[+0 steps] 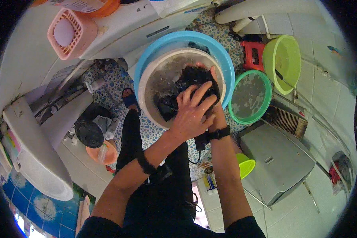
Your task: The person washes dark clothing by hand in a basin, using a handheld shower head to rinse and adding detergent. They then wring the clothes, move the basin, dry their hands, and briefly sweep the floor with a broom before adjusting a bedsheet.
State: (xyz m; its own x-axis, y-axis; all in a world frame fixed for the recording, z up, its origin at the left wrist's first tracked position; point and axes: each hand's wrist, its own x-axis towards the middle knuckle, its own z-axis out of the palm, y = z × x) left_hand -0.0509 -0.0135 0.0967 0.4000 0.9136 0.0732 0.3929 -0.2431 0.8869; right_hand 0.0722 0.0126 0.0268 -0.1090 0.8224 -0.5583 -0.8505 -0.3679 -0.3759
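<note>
Above a cream-coloured basin [141,89] of murky water, my two hands hold a wet black cloth [195,73] between them. My left hand [192,111] presses on it from above, fingers spread across the fabric. Most of my right hand [217,111] is hidden under and behind the cloth, with only some fingertips and the wrist showing. Another dark wet piece [166,105] lies in the water on the basin's left side. The cream basin sits inside a larger blue basin [228,68], where a bit of dark fabric [198,46] shows at the back.
A green-rimmed tub of water [250,96] stands to the right, near a red plastic stool [253,55] and a lime-green basin [288,65]. A grey lidded bin [279,160] is at lower right. A washbasin [44,175] juts out at left. My foot [129,96] rests on pebble-patterned flooring [154,139].
</note>
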